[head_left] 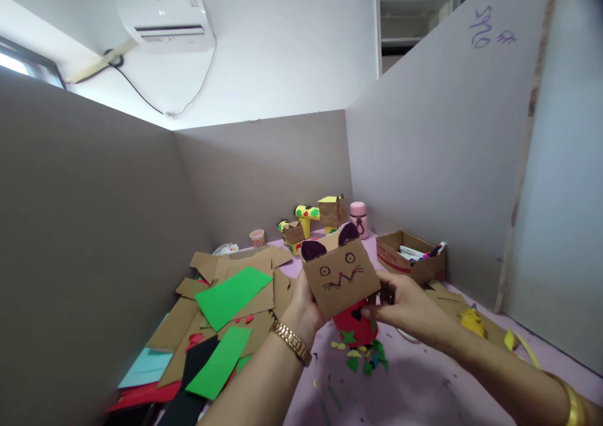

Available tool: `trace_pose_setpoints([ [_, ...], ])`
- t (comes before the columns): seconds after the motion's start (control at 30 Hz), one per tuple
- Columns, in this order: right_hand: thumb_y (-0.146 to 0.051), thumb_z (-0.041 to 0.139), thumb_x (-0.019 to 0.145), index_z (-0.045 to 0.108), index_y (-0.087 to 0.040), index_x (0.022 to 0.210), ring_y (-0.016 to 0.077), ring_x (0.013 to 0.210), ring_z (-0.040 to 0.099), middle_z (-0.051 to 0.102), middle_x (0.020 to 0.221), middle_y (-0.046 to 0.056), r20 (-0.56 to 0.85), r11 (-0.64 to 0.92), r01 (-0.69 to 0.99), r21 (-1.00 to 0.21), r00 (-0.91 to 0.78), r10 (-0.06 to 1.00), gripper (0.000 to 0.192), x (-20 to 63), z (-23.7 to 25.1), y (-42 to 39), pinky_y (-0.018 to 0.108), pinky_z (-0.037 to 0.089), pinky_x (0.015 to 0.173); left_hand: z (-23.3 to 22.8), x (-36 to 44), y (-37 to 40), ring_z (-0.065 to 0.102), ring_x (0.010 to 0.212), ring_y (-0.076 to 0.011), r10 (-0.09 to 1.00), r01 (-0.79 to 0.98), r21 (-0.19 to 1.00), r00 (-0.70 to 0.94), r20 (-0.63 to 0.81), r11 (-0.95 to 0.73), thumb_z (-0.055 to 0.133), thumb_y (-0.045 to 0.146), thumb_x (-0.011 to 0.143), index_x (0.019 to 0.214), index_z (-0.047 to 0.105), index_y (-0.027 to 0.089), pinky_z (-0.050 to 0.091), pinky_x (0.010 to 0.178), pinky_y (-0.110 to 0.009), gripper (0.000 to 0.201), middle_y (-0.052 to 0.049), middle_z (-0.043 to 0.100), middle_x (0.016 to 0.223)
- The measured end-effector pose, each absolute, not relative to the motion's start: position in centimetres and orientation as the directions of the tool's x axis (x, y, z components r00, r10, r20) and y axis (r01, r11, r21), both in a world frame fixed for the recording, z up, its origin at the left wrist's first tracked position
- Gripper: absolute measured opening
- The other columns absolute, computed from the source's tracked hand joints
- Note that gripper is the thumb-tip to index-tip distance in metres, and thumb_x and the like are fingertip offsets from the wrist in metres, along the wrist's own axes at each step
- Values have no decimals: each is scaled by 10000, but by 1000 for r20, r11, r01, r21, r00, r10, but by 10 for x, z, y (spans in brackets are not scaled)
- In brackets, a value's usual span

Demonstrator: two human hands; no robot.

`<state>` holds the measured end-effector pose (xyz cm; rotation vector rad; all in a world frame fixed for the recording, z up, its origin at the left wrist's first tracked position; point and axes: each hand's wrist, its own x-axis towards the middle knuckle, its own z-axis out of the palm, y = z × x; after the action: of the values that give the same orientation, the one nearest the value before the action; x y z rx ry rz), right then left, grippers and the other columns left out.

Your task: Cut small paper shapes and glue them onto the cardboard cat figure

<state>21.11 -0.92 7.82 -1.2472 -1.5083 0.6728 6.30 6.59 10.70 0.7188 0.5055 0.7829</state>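
A cardboard cat head (342, 294) with a drawn face and dark purple ears is held up at the middle, tilted. My left hand (306, 300) grips its left side and wears a gold watch. At the lower right corner of the head, my right hand (398, 300) is closed, its fingers partly hidden behind the cardboard. Its thumb lies against a red body (362, 336) below, decorated with a green star and a black heart. Whether head and body are joined cannot be seen. Yellow and green paper scraps (367, 366) lie just under the body.
Cardboard and green paper sheets (234, 295) cover the left side. Behind stand yellow spotted animal figures (308, 212), a pink bottle (358, 220) and a paper cup (257, 238). On the right are a box of markers (393, 262) and yellow scraps (472, 322). Grey partitions (264, 162) enclose the table.
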Motion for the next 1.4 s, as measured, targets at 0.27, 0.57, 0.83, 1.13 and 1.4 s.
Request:
trace_pose_setpoints([
  [0.27,-276,691,676,626,-192,854,182,684,500,590,765,6,346,278,398,-874,108,932,208,210,71,-15,290,400,586,106,62,66,671,671,-296,788,-474,730,599,-142,492,503,363,771,826,656,103,514,651,-421,307,-139,725,722],
  [0.57,-288,669,716,557,-217,1092,262,969,572,626,1122,74,328,297,266,-917,80,941,399,196,64,-20,395,469,793,106,62,63,671,648,-286,806,-502,721,578,-131,477,480,351,798,790,655,119,514,671,-432,291,-121,722,694],
  [0.83,-178,666,678,593,-211,1039,252,915,584,672,989,44,331,295,304,-906,73,941,370,197,71,-21,366,478,764,107,61,60,675,642,-296,796,-479,729,587,-148,489,502,318,775,755,654,110,517,680,-448,259,-134,728,694],
  [1.13,-301,710,709,540,-248,1174,271,979,592,627,1161,66,325,303,283,-910,32,945,499,198,65,-26,418,469,827,109,62,60,680,714,-306,791,-491,725,600,-121,483,469,347,812,847,669,93,517,726,-465,325,-151,733,766],
  [1.4,-316,682,735,562,-229,1152,265,971,595,658,1097,72,363,346,231,-910,37,931,442,192,64,-23,408,460,812,110,60,61,681,630,-285,790,-479,723,595,-149,497,454,322,826,787,665,97,534,652,-431,311,-140,725,705],
])
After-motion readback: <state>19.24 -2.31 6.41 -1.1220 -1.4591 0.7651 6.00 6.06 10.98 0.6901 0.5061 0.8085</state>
